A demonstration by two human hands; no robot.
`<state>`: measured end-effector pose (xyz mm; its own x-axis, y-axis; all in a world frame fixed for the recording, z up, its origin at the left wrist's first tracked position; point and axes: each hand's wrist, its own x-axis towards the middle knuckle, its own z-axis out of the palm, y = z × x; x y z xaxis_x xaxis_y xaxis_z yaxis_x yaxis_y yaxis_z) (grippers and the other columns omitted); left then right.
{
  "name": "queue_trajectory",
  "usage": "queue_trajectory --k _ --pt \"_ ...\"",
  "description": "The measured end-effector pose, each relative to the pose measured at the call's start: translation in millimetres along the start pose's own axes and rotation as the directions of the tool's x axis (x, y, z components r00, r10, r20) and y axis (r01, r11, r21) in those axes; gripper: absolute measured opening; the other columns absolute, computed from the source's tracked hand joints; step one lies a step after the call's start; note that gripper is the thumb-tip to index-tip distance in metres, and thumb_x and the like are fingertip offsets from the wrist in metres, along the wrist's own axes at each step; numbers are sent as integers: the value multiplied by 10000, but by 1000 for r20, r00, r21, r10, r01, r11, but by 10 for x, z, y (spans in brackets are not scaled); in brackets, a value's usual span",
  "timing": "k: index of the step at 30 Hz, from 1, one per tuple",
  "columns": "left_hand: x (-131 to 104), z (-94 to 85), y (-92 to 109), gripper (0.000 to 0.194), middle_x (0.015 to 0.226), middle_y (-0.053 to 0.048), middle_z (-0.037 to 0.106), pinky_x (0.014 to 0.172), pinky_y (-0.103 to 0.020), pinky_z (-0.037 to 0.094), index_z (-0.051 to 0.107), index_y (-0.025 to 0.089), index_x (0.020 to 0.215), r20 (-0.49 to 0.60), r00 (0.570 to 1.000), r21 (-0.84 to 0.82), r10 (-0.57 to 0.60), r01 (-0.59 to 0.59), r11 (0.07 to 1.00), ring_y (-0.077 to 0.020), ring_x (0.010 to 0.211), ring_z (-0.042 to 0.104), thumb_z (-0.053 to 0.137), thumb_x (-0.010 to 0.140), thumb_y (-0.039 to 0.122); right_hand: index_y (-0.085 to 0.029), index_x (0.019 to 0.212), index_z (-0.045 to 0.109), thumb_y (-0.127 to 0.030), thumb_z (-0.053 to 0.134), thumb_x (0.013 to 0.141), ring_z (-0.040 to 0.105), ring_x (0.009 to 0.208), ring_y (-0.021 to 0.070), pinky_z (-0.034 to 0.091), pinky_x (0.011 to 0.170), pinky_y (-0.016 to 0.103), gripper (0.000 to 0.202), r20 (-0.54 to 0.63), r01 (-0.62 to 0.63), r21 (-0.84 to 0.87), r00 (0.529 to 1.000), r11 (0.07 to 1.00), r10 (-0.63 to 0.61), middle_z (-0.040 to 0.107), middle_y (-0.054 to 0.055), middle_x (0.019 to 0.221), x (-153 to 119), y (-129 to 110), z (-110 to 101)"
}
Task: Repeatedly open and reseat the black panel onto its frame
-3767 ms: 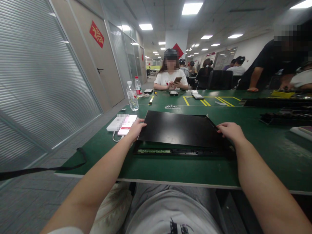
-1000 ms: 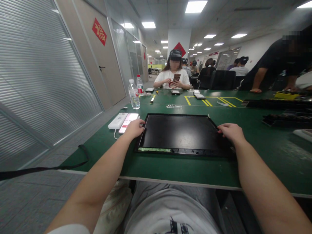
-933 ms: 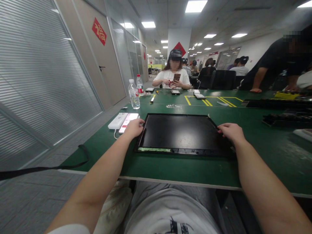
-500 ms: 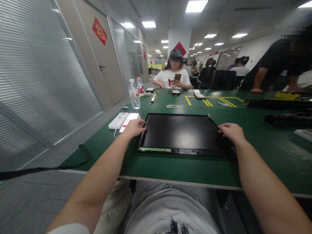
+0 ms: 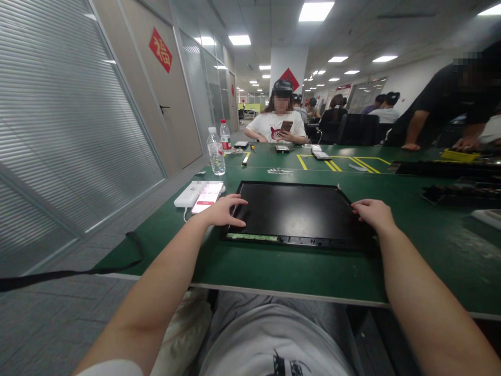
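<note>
The black panel [image 5: 293, 211] stretches left to right between your wide-spread left hand [image 5: 222, 210], gripping nothing over one end, and right hand [image 5: 374, 214], pinching the other.

The desk [image 5: 293, 274] is dark green, and its near edge [image 5: 282, 294] is pale grey. Toward this edge, the display panel [image 5: 297, 209] is black, and the frame [image 5: 329, 243] around it is also black; the circuit board strip [image 5: 252, 237] along its near side is light green. By the left edge of the desk, the power bank [image 5: 185, 196] is white, and the phone [image 5: 209, 193] shows white and pink, with one red bar [image 5: 205, 202]. Toward the far edge, the tape lines [image 5: 302, 162] are yellow. Near the far left corner, the nearer bottle [image 5: 216, 157] has a white cap [image 5: 212, 129], and the farther bottle [image 5: 226, 138] a red cap [image 5: 223, 121].
</note>
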<state>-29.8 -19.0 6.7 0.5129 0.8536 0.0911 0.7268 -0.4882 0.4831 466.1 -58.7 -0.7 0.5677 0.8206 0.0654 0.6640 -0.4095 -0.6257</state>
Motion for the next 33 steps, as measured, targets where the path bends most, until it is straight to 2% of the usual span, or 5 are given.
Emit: queue_trajectory --k 3,11,21,28,33 --pt "-26 -39 6 938 1683 -156 379 1228 -500 347 621 271 1455 69 997 57 16 -20 998 -402 1527 388 864 627 640 -228 889 802 -308 636 781 683 599 196 554 790 370 213 3 10 5 1000 1000 -10 791 41 827 19 17 7" --pt "-74 -134 17 962 1652 -135 439 1219 -447 367 602 289 1483 148 988 76 34 -46 996 -376 1504 438 900 615 579 -232 855 797 -308 656 758 668 568 199 554 744 368 188 -7 22 7 1000 1000 -22 783 48 800 61 65 33" --pt "-76 -107 21 920 1633 -118 466 1171 -427 435 615 284 1464 111 988 9 108 -110 994 -349 1475 477 907 617 489 -234 882 815 -294 654 774 671 688 222 533 851 393 203 -13 3 -2 1000 1000 -3 789 45 872 90 74 55" --pt "-93 -123 50 856 1597 -98 519 1147 -415 464 642 285 1426 115 989 13 93 -95 995 -342 1468 482 897 625 444 -243 796 802 -280 655 751 690 776 256 539 876 404 158 -43 11 23 999 1000 -10 772 44 765 89 75 54" --pt "-96 -132 35 791 1562 -83 556 1122 -395 484 666 285 1384 108 991 13 83 -85 996 -332 1429 524 881 637 432 -244 769 787 -292 666 743 694 757 255 551 836 400 132 -42 12 34 999 999 -10 765 44 737 121 103 71"
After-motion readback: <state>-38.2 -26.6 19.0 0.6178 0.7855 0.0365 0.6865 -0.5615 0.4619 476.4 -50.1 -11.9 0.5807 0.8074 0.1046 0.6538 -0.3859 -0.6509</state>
